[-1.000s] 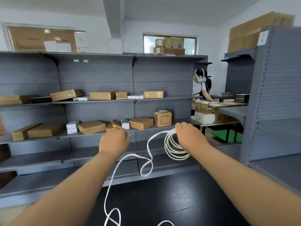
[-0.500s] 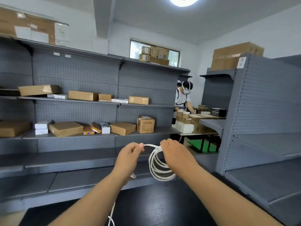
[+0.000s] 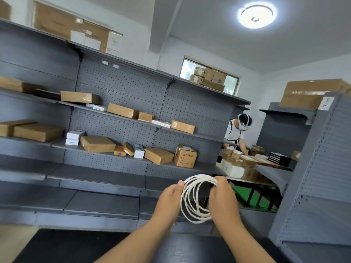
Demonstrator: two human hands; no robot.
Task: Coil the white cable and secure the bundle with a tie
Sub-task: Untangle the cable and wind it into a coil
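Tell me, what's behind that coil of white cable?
Through the white cable loops, grey shelving shows. The left hand and right hand hide the coil's sides, and no tie is visible.

Stockroom: grey shelving (image 3: pixel 121 95), cardboard parcels (image 3: pixel 96 143)

**Layout, ref: long rack**

I've got the long rack (image 3: pixel 117 86) dead ahead. Boxes (image 3: pixel 96 144) sit on its middle shelves and on its top. The table (image 3: pixel 76 245) is in front of the rack, nearest me. The cable coil (image 3: pixel 201 178) is above the table's far edge, before the rack, with the left hand (image 3: pixel 169 200) holding its left side and the right hand (image 3: pixel 222 200) its right. Past the rack's right end another person (image 3: pixel 235 133) is at a bench (image 3: pixel 266 164). A second rack (image 3: pixel 322 168) stands right of that.
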